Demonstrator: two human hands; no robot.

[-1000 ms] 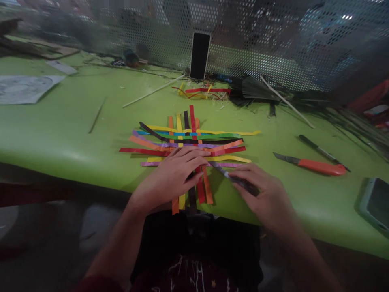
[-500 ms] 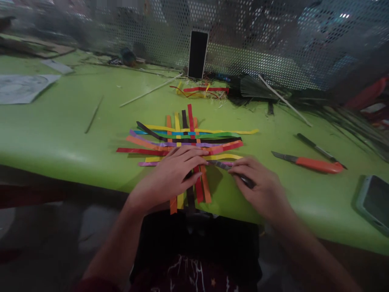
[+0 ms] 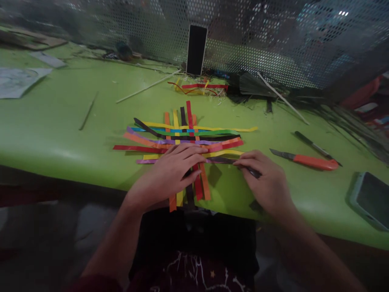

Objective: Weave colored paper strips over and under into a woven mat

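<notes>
On the green table lies a loose weave of coloured strips (image 3: 219,136), lengthwise ones in orange, yellow, black and red crossing several sideways ones. My left hand (image 3: 176,162) rests flat on the weave's near part, fingers stretched out and together, thumb apart. To its right, my right hand (image 3: 263,174) is closed around a slim dark knife-like tool (image 3: 253,172). The tool points left along the nearest purple strip (image 3: 146,161), toward my left fingertips. Its tip is too dim to make out exactly. A yellow strip (image 3: 225,153) passes just beyond it.
An orange-handled knife (image 3: 314,161) and a dark-handled knife (image 3: 313,144) lie to the right, near a phone (image 3: 370,198). Another phone (image 3: 197,49) leans upright against the perforated metal screen (image 3: 243,40). Strip scraps (image 3: 203,86), thin sticks (image 3: 147,86) and paper (image 3: 22,81) lie around.
My right hand has shifted slightly right with the dark tool, away from my left hand. The left hand stays flat on the weave. The whole view has shifted a little.
</notes>
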